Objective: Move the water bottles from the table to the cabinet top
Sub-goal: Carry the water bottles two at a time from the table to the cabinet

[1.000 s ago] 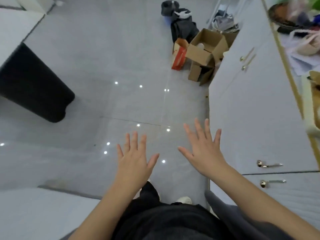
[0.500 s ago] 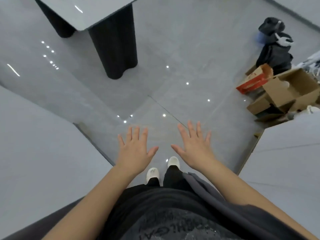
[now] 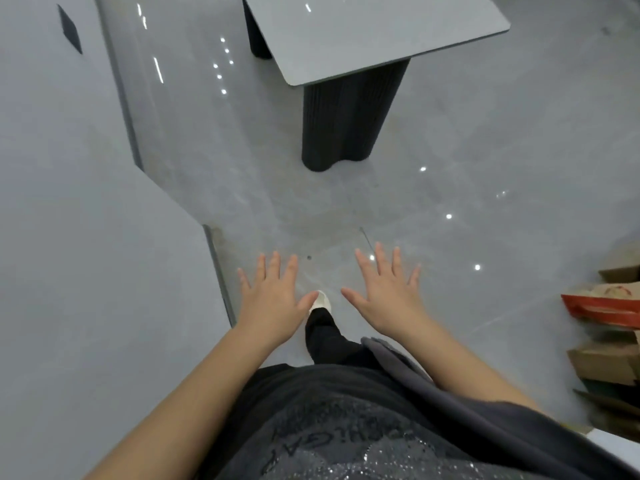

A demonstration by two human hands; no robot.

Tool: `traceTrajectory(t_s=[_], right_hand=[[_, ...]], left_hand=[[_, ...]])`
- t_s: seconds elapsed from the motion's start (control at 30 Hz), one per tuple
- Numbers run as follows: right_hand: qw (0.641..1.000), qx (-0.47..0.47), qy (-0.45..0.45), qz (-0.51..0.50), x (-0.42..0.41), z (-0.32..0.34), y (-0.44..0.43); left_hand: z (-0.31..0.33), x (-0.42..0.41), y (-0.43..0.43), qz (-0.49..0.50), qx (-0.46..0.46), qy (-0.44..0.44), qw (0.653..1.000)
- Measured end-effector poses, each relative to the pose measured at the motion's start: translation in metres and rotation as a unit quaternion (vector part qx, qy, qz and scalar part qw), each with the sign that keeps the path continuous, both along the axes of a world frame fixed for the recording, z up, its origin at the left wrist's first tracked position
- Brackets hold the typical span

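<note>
Left hand [image 3: 273, 299]: palm down, fingers spread apart, holding nothing, hovering over the floor [image 3: 467, 140]. Right hand [image 3: 386, 294]: likewise flat and splayed, empty, just beside the left with a gap between the thumbs. One white shoe [image 3: 321, 301] shows in that gap, on the floor.

Desk [image 3: 363, 32]: grey slab top with a rounded corner, at the upper middle, well ahead of both hands; its visible surface is bare. Fluted black pedestal leg [image 3: 346, 126] under that corner.

Water bottles: none in view.

Grey wall [image 3: 79, 254]: along the left, stepping outward at two corners; its nearer edge lies just left of the left hand.

Cardboard boxes [image 3: 609, 355]: at the right edge, with a red-and-white carton [image 3: 602, 306] on top.

Open glossy floor lies between hands, desk leg and boxes.
</note>
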State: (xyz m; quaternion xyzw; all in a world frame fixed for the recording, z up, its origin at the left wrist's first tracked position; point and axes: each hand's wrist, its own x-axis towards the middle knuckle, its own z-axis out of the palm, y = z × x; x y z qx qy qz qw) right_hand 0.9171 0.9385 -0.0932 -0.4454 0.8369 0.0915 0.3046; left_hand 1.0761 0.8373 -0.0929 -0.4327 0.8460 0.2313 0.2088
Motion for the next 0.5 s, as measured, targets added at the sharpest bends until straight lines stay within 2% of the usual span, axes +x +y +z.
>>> traceTrajectory(t_s=[0.27, 0.5], right_hand=[[0.996, 0.002, -0.012, 0.084, -0.075, -0.001, -0.1], [0.994, 0.011, -0.025, 0.109, -0.108, 0.002, -0.165]], left_hand=[[0.007, -0.075, -0.079, 0.058, 0.002, 0.004, 0.998], [0.005, -0.11, -0.133, 0.084, 0.037, -0.007, 0.996]])
